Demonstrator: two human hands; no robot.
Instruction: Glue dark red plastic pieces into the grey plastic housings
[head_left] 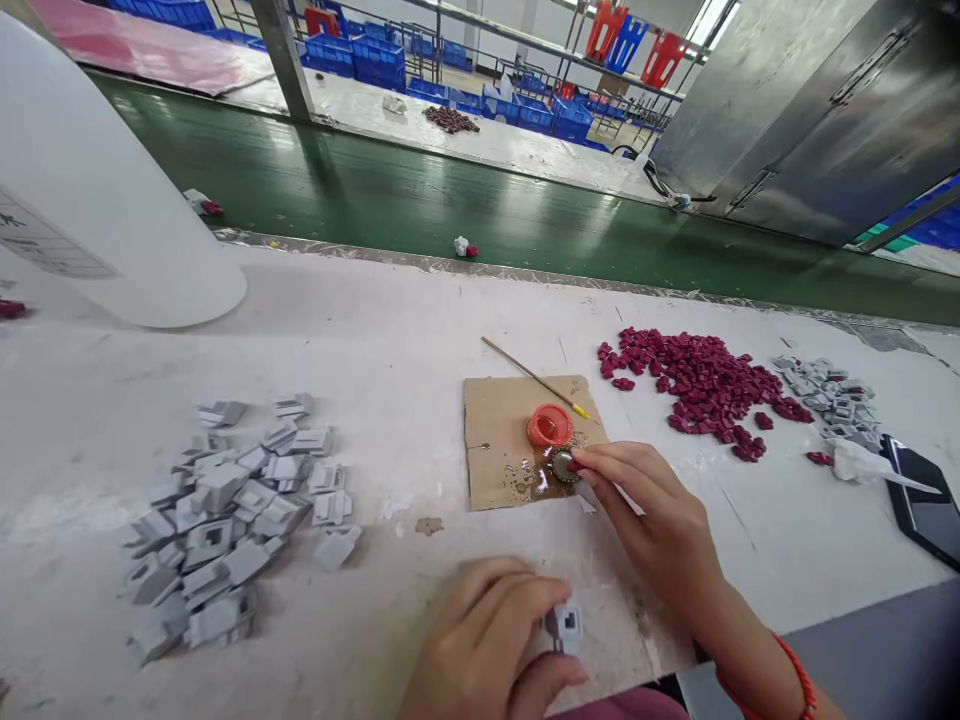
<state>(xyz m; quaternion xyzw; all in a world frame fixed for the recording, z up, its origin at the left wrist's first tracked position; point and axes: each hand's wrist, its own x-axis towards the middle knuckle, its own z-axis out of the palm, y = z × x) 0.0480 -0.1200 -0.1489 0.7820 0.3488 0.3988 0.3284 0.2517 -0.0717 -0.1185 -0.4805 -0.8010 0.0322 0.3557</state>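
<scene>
My left hand [480, 640], low in the middle of the frame, pinches a small grey plastic block [567, 628] between thumb and fingers. My right hand [645, 510] is just right of the middle — its fingertips squeeze a tiny dark red plastic piece [574, 466] against a round metal bottle cap [562, 465]. The cap sits on a brown cardboard square [491, 450], beside a small orange plastic lid [549, 426]. A heap of grey blocks [232, 510] lies at the left, and a pile of dark red pieces [697, 385] at the right.
</scene>
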